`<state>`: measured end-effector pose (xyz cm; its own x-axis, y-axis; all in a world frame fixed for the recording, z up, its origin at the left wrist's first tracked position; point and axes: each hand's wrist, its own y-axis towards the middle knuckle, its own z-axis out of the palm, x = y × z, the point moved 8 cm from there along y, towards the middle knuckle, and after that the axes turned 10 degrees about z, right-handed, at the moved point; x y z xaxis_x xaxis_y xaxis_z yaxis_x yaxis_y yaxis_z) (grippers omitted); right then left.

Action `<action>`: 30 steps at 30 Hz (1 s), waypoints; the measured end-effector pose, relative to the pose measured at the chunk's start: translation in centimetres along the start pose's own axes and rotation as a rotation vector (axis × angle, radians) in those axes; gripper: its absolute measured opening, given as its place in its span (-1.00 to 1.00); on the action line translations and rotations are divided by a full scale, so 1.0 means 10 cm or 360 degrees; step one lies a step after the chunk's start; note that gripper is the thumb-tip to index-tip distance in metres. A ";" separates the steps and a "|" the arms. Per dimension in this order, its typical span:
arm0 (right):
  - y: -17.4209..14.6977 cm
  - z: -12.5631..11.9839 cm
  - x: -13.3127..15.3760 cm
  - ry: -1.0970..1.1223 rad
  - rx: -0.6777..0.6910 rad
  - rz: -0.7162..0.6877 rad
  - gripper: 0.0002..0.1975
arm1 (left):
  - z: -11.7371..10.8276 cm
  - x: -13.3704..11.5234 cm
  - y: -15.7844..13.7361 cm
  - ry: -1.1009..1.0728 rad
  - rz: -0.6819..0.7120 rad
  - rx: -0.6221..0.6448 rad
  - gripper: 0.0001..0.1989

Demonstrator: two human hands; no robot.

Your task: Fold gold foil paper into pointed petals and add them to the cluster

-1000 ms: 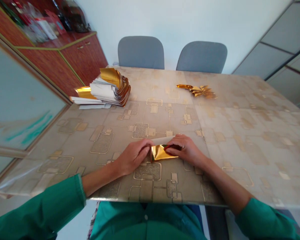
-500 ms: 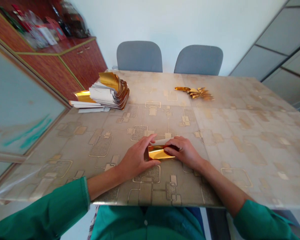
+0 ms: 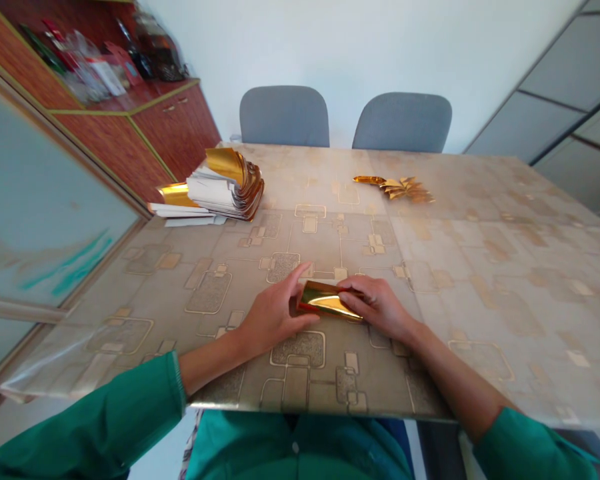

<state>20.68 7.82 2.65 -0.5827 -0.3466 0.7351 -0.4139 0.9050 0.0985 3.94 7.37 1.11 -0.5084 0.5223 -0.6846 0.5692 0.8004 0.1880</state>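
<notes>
A folded strip of shiny gold foil paper (image 3: 323,298) lies near the table's front edge, between my two hands. My right hand (image 3: 377,305) grips its right end, thumb on the top face and fingers behind. At the left end, my left hand (image 3: 275,310) is spread, thumb and forefinger apart around that end; whether it touches the paper I cannot tell. A fanned stack of gold and white paper sheets (image 3: 210,193) sits at the back left. Farther back on the right are folded gold paper pieces (image 3: 405,189), one narrow and the others spread like a fan.
A patterned, plastic-covered table (image 3: 220,253) fills the middle. Two grey chairs (image 3: 284,115) stand behind it against the wall. On the left are a wooden cabinet (image 3: 175,123) holding bottles and bags, and a framed glass panel (image 3: 45,200).
The paper's white back flap has folded down, leaving a narrower gold strip. My left hand has opened a little away from it, while my right hand keeps its hold.
</notes>
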 end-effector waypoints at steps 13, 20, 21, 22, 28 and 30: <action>-0.03 -0.12 -0.02 0.0241 -0.0154 0.0034 -0.80 | -0.05 -0.07 0.06 0.0054 0.0353 -0.0042 -0.75; -0.03 -0.06 -0.05 0.0168 -0.0056 -0.0006 -0.79 | -0.01 -0.05 0.04 0.0211 0.0357 -0.0006 -0.76; -0.02 -0.04 -0.07 0.0175 -0.0029 0.0028 -0.80 | -0.01 -0.05 0.03 0.0207 0.0336 0.0004 -0.75; -0.02 -0.03 -0.09 0.0183 -0.0013 0.0063 -0.80 | -0.01 -0.05 0.03 0.0188 0.0294 0.0012 -0.74; 0.02 -0.04 -0.18 0.0172 -0.0099 0.0240 -0.80 | -0.04 0.03 0.04 -0.0177 -0.0038 -0.0076 -0.75; 0.02 -0.05 -0.19 0.0159 -0.0121 0.0261 -0.81 | -0.04 0.02 0.04 -0.0315 -0.0040 -0.0137 -0.65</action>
<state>22.05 8.78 1.59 -0.5642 -0.1700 0.8079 -0.2630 0.9646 0.0193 3.77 7.95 1.32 -0.3804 0.4406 -0.8131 0.4963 0.8391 0.2225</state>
